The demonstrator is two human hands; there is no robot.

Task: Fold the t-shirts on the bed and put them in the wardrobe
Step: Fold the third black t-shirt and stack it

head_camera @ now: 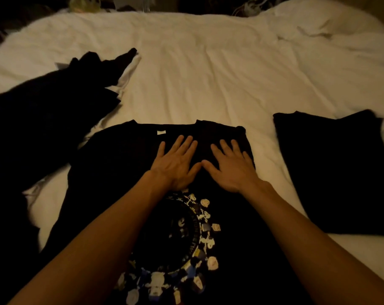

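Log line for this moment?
left hand: flat on printed t-shirt | right hand: flat on it | folded garment: to right | dark pile: to left

Two bare forearms [103,238], bare left hand [175,166], bare right hand [230,171], long slim fingers [186,144], tendons visible

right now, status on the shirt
Left hand, right hand open, flat on printed t-shirt. Folded shirt right of it, dark pile left. Nothing blocking.
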